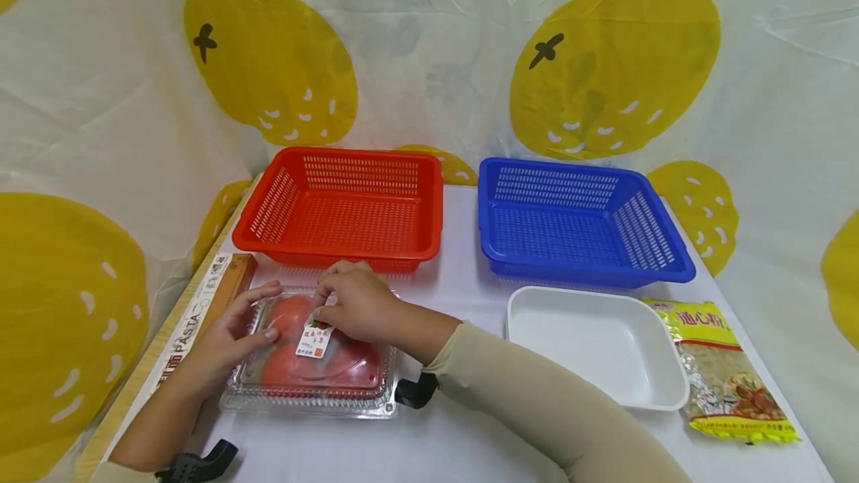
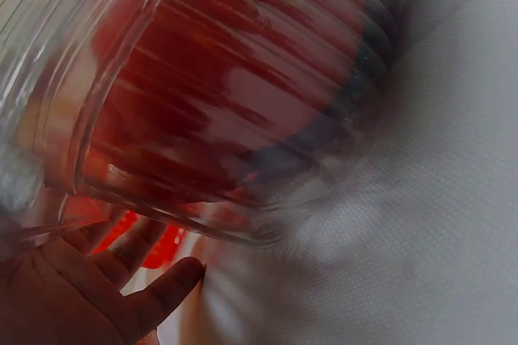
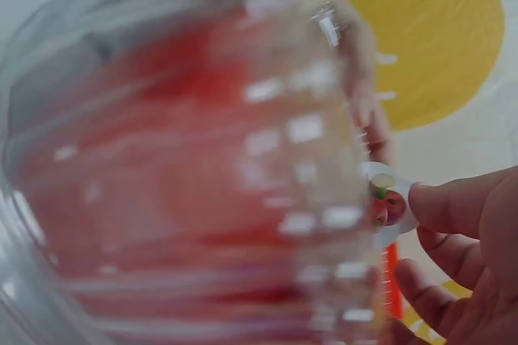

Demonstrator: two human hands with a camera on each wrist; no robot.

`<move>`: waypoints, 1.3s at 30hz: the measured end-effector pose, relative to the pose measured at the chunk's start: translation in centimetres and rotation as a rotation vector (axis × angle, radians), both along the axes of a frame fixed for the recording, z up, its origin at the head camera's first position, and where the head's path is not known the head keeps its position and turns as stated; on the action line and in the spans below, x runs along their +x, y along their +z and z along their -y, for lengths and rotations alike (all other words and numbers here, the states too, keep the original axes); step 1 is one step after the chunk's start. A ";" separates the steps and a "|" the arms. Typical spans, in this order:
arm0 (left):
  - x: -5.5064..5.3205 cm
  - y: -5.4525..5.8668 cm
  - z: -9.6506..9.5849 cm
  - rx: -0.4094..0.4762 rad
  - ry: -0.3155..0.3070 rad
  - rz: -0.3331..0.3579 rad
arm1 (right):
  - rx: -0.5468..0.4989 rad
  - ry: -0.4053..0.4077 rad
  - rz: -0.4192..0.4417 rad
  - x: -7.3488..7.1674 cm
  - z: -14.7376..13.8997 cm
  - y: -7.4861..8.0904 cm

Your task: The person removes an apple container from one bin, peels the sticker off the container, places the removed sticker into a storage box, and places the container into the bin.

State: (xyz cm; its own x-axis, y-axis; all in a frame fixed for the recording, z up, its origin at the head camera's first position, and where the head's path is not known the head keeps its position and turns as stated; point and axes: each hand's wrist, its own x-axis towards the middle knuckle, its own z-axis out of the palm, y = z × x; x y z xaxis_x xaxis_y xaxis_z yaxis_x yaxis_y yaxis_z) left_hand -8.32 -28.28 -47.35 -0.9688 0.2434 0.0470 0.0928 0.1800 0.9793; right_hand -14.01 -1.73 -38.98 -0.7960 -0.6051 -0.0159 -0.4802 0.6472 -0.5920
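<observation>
A clear plastic clamshell box [image 1: 315, 407] of red tomatoes [image 1: 288, 370] lies at the left front of the table. My left hand [image 1: 231, 334] rests on its left side, fingers fairly straight and thumb over the lid. Above the lid, my right hand [image 1: 362, 304] pinches the upper end of a white sticker [image 1: 312, 343] with red print. In the right wrist view, thumb and fingers hold the sticker [image 3: 388, 199], which bears a fruit picture and stands up from the lid. The left wrist view shows the left hand [image 2: 97, 288] beside the box's ribbed wall [image 2: 218, 110].
Behind the box stands a red basket [image 1: 356, 256], with a blue basket [image 1: 584, 270] to its right. A white tray [image 1: 597, 349] and a yellow pasta bag [image 1: 731, 379] lie at the right. A long pasta box [image 1: 194, 311] lies along the left edge, partly behind the left arm.
</observation>
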 end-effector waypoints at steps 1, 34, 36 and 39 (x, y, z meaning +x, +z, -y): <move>0.0 0.0 0.0 -0.005 -0.003 0.007 | -0.008 0.011 0.018 0.0 -0.1 0.3; 0.1 0.3 0.1 0.004 -0.010 -0.002 | -0.159 0.160 0.447 -2.5 -21.9 5.2; 0.1 0.3 0.1 0.012 -0.011 -0.007 | -0.158 0.163 0.446 -2.5 -23.8 5.1; 0.0 0.1 -0.1 0.016 -0.012 -0.010 | -0.166 0.169 0.459 -2.1 -27.0 4.7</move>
State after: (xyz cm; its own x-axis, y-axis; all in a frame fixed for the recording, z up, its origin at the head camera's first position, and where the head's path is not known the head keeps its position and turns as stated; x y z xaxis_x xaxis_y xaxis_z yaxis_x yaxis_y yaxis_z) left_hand -8.28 -28.21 -47.24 -0.9653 0.2538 0.0610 0.1049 0.1630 0.9810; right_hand -16.08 25.30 -34.29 -0.6206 -0.7485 -0.2337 -0.2367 0.4629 -0.8542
